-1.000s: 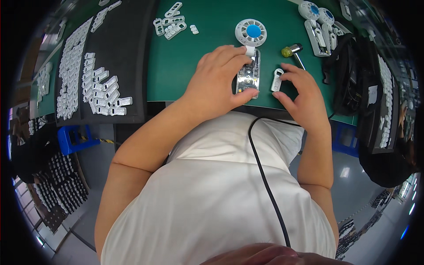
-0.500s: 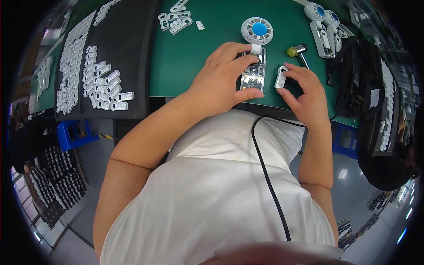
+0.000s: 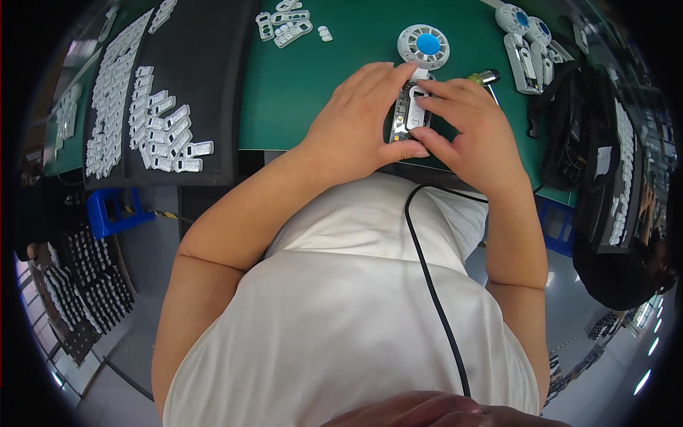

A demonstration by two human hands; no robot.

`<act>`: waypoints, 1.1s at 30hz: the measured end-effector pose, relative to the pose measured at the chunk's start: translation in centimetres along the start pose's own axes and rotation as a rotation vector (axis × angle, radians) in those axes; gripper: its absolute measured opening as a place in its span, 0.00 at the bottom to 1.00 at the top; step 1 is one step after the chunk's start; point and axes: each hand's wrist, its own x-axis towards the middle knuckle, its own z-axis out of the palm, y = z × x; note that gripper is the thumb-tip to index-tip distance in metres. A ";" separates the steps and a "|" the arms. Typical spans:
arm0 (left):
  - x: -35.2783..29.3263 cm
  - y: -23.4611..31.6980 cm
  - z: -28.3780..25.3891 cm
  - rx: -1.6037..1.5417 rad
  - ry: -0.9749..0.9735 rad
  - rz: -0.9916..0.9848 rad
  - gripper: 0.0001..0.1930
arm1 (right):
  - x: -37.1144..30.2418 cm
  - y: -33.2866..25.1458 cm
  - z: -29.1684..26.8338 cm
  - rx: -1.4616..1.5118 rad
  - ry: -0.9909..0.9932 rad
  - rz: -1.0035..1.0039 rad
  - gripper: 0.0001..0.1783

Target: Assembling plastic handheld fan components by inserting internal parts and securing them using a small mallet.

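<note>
A device with a round white slotted head [image 3: 413,56] and blue centre stands before me on the green table. Its open rectangular housing [image 3: 399,128] shows circuit parts inside. Along the left side of that housing, my left hand [image 3: 352,121] grips it between fingers and thumb. My right hand [image 3: 478,135] pinches a narrow white panel with rounded ends and button shapes [image 3: 417,107], held over the housing's face. Whether the panel is seated in the housing I cannot tell. Fingers of both hands hide parts of the housing's edges.
A small mallet [image 3: 485,77] lies just beyond my right hand. Loose white panels [image 3: 293,32] and small white buttons [image 3: 325,33] lie at the back left. Similar devices [image 3: 521,65] and a black bag [image 3: 565,128] are at right. A black board [image 3: 213,107] carries white parts at left.
My right hand has moved left with the white panel, from beside the housing to over it. My left hand stays on the housing. The view has shifted slightly.
</note>
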 end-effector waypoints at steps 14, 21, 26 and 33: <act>-3.3 1.2 1.6 0.259 0.107 0.305 0.33 | -1.4 0.1 -0.1 -0.111 0.017 -0.029 0.21; -3.1 0.6 2.4 0.335 0.162 0.337 0.23 | -8.6 5.1 -2.1 -0.454 -0.021 0.589 0.20; -3.4 0.5 2.6 0.372 0.193 0.353 0.20 | -9.2 0.8 -2.8 -0.107 0.007 0.553 0.20; -3.2 0.6 2.7 0.369 0.214 0.357 0.20 | -6.9 -2.9 -1.5 0.252 -0.186 0.389 0.30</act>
